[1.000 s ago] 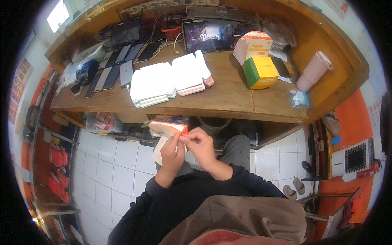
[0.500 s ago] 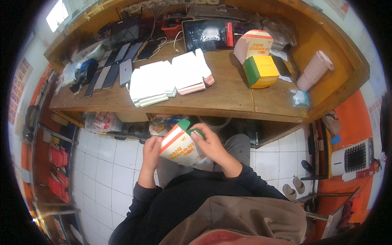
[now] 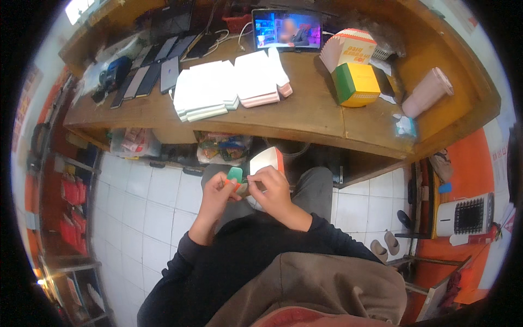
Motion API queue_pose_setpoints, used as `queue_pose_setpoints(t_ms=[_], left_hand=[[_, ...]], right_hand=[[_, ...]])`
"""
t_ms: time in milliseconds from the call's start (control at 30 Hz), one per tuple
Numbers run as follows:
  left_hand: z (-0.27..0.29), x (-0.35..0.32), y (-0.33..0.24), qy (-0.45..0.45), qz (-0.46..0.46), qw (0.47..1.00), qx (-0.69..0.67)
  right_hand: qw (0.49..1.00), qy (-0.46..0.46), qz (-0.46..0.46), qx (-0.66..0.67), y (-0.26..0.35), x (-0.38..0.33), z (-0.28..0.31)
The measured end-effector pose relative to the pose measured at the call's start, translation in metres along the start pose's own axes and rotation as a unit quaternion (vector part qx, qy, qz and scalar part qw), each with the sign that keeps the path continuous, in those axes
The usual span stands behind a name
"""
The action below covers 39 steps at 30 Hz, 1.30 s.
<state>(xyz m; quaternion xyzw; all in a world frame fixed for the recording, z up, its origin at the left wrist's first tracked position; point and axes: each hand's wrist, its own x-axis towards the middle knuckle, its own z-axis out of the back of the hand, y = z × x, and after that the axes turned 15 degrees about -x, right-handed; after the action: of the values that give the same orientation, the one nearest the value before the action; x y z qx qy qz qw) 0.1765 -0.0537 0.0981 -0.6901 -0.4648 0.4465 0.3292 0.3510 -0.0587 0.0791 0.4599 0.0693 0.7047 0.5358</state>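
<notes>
Over my lap I hold a small cardboard food box, cream with a red-orange edge and green inside. My left hand is closed on its lower left part, where a green flap sticks up past the thumb. My right hand is closed with fingertips pinching the box near its middle, close to the left fingers. The fingers hide much of the folds. On the desk ahead lie two piles of flat white cartons. Right of them sit a yellow-and-green box and nested cream cartons.
The wooden desk spans ahead of me, its front edge beyond my knees. A lit tablet stands at the back, several phones lie at left, and a pink tumbler stands at right. Plastic bags are under the desk.
The box has been turned, so its printed face no longer shows and its cream panel points away. My left hand moved right, closer to my right hand. The tablet's picture changed.
</notes>
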Motion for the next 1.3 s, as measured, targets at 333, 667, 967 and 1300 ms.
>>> queue_pose_setpoints(t_ms=[333, 667, 967, 1300], left_hand=[[-0.002, -0.006, 0.008, -0.019, -0.068, 0.998, 0.005], [-0.002, -0.005, 0.011, -0.019, -0.071, 0.997, 0.015], [0.013, -0.012, -0.022, 0.124, 0.053, 0.975, 0.177], [0.014, -0.021, -0.021, 0.147, -0.051, 0.943, 0.296]], right_hand=[[0.994, 0.050, -0.084, 0.051, 0.002, -0.003, -0.007], [0.994, 0.040, -0.087, 0.048, 0.004, -0.003, -0.004], [0.982, 0.112, 0.144, 0.052, -0.007, -0.012, 0.008], [0.986, 0.155, 0.056, 0.025, 0.011, -0.010, 0.015]])
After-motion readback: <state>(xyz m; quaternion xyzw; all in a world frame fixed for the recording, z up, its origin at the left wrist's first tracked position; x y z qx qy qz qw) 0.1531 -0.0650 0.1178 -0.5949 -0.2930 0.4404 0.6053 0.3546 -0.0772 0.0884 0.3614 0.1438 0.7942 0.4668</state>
